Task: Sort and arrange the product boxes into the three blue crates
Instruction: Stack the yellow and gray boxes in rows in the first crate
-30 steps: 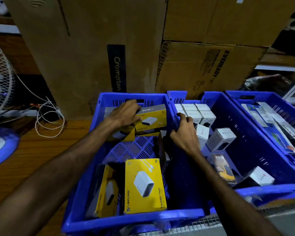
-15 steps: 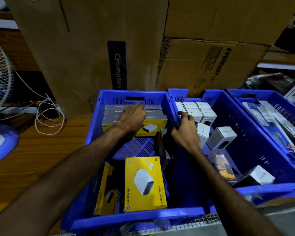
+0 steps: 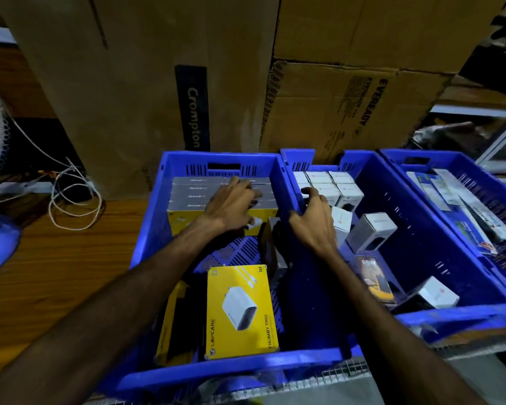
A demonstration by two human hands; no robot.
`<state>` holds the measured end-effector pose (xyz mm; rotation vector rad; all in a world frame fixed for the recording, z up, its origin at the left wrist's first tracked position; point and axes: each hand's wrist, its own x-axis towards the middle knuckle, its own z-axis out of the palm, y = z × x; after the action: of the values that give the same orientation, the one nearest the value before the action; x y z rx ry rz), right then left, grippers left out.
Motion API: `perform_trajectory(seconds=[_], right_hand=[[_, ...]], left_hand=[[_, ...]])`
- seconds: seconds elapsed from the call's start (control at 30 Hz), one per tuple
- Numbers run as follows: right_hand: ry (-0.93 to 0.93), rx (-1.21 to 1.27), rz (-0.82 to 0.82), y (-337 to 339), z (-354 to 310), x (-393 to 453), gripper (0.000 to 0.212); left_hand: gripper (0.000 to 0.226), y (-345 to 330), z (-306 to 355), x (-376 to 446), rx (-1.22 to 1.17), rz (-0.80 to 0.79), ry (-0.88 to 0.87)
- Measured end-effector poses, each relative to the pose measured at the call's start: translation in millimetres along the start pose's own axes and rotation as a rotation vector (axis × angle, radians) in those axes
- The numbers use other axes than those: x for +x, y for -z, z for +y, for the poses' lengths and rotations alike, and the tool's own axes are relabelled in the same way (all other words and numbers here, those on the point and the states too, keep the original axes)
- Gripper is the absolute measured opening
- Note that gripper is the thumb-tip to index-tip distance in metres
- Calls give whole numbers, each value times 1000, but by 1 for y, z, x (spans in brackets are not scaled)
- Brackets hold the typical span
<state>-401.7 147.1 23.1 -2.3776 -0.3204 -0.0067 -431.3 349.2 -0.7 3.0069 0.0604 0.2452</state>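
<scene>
Three blue crates side by side on the wooden table (image 3: pixel 41 273). In the left crate (image 3: pixel 149 229) I see a row of yellow-and-grey boxes (image 3: pixel 193 197) standing on edge against the far wall. Left hand (image 3: pixel 231 209) lies on top of that row, fingers spread and fairly straight, pressing down, not wrapped round any box. A yellow LAPCARE box (image 3: pixel 240 311) lies face up at the crate's near end, apart from the row.

Right hand (image 3: pixel 313 226) sits over the wall between left and middle crate (image 3: pixel 421 229), fingers curled over its rim, tips beside the packed white boxes (image 3: pixel 327 185) in the far-left corner. Whether it grips the rim or a box, I cannot tell. Loose white boxes and a dark 65W box (image 3: pixel 374 276) lie scattered in the middle crate.

Right crate (image 3: pixel 392 162) holds flat printed packs. Big cardboard cartons (image 3: pixel 143 83) stand behind.
</scene>
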Motion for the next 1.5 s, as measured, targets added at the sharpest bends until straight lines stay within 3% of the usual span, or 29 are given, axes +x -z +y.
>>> perform_trajectory(seconds=[0.13,0.23,0.47,0.6,0.73,0.9,1.07,1.27,1.5], right_hand=[[-14,8,31,-1,1,2,50],[-21,60,58,-3,3,5,44],[-27,85,100,-4,7,8,38],[-11,73,116,-5,7,8,36],[-12,78,112,-6,6,8,35],[65,137,45,0,8,8,37],[297,155,12,12,15,-13,36],[577,-227,-97,16,31,-43,61],[753,-185,-88,23,-9,-51,47]], left_hand=[[87,0,35,-10,-298,-277,-83],[101,-14,44,-17,-210,-364,-126],[84,-14,45,-18,228,-207,-377],[80,-12,40,-16,220,-185,-405],[60,-9,34,-16,192,-121,-398],[32,-6,10,-22,67,-72,-373],[39,18,-4,-29,-181,26,-280],[49,45,-20,-74,-607,217,-97],[46,59,-30,-128,-671,372,22]])
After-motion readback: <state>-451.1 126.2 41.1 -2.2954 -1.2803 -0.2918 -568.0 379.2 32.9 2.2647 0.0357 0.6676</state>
